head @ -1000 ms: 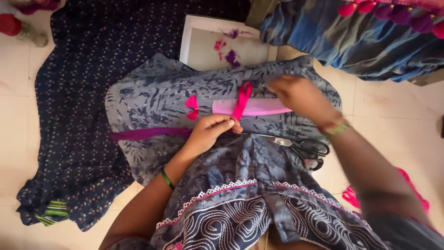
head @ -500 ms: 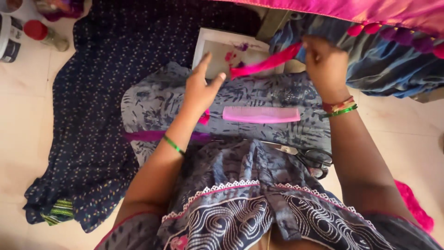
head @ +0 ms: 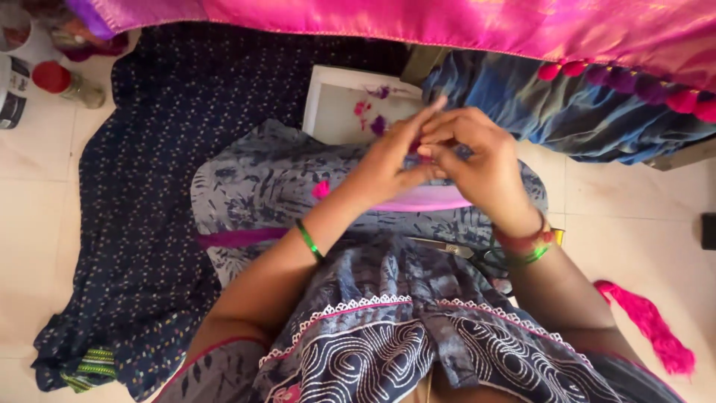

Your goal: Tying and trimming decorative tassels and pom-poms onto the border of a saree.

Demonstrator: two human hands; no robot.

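Since the earlier frame: both hands have come together above the grey printed garment (head: pixel 268 186); before, the left lay flat on the cloth and the right was raised at the far edge with a pink strip.
Left hand (head: pixel 388 168): fingers drawn together toward the right hand's fingertips, touching them; what they pinch is blurred and cannot be told.
Right hand (head: pixel 477 160): fingers curled and closed against the left's, a hint of pink between them.
Pink comb-like strip (head: pixel 429 200): flat on the grey garment, just under both hands, partly hidden.
Scissors (head: pixel 462 254): on the garment's near right edge, beside the right wrist.
White tray (head: pixel 328 104): at the garment's far edge, holding a few pink and purple scraps (head: pixel 369 116).
Dark dotted cloth (head: pixel 142 224): spread under the garment, reaching the left floor edge.
Open room: bare tiled floor (head: pixel 641 246) to the right, with a pink tassel (head: pixel 649 325) near the right knee.
Red-capped bottle (head: pixel 63 82): far left corner, well apart.
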